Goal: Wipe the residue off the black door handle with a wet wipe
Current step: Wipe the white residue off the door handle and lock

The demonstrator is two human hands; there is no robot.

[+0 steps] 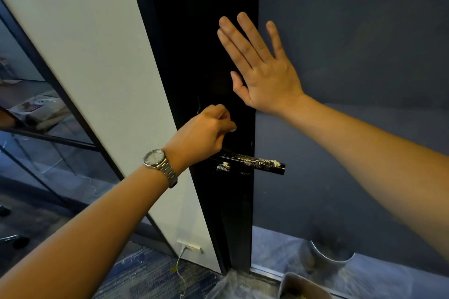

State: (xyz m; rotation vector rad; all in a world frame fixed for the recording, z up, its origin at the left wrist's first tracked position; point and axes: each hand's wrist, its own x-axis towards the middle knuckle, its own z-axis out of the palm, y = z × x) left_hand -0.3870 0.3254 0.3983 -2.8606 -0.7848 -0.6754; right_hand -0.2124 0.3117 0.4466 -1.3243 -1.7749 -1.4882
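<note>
The black door handle (252, 164) juts rightward from the dark door (194, 31), streaked with pale residue we have not yet wiped. Our left hand (206, 128) hovers just above it, fingers curled; whether they pinch a wipe we cannot tell. Our right hand (264, 65) lies flat and released against the door's edge, likely steadying it.

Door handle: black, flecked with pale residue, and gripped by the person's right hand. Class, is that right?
Not quite. The head view shows the right hand spread open against the door above the door handle, not gripping it. The rest stands.
</note>
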